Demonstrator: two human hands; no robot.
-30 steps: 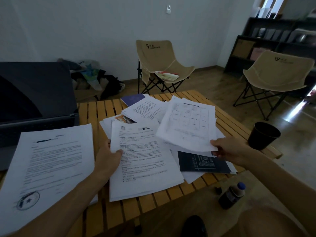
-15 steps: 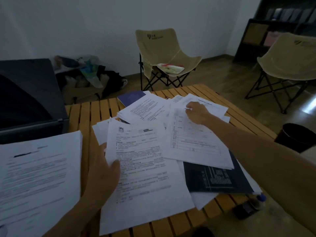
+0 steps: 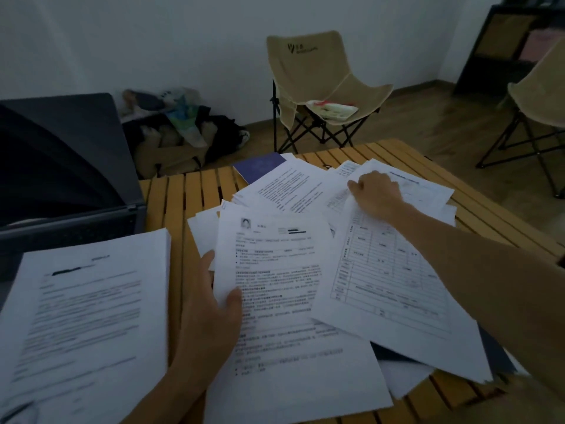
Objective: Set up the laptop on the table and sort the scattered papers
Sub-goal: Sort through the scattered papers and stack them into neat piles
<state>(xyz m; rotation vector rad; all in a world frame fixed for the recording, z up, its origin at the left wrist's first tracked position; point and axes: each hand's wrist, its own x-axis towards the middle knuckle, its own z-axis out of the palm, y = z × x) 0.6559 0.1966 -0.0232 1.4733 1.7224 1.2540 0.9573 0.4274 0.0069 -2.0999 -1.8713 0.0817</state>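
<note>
Far left: laptop standing open on the counter, lid up, so that half of the task looks done. Just in front of it, partly over its near edge, a squared stack of papers (the sorted pile, by the look of it).

Middle: left hand pinching the left edge of a printed sheet with a small photo, thumb on top, fingers underneath and mostly hidden. Beneath and around that sheet, a loose overlapping spread of pages, plainly not yet sorted; most of the sorting left to do. A purple booklet poking out at the far edge of the spread.

Right: right hand reaching far across, fingers curled at the far end of a form with a table on it, apparently gripping its top edge, though the exact pinch cannot be made out. A dark folder half buried at the near right.

Edges: pages overhanging the near and right rims of the counter, liable to slide off if dragged. Open room only in the bare slatted strip between the stack and the spread, and along the far edge. Beyond, a folding chair well clear.
</note>
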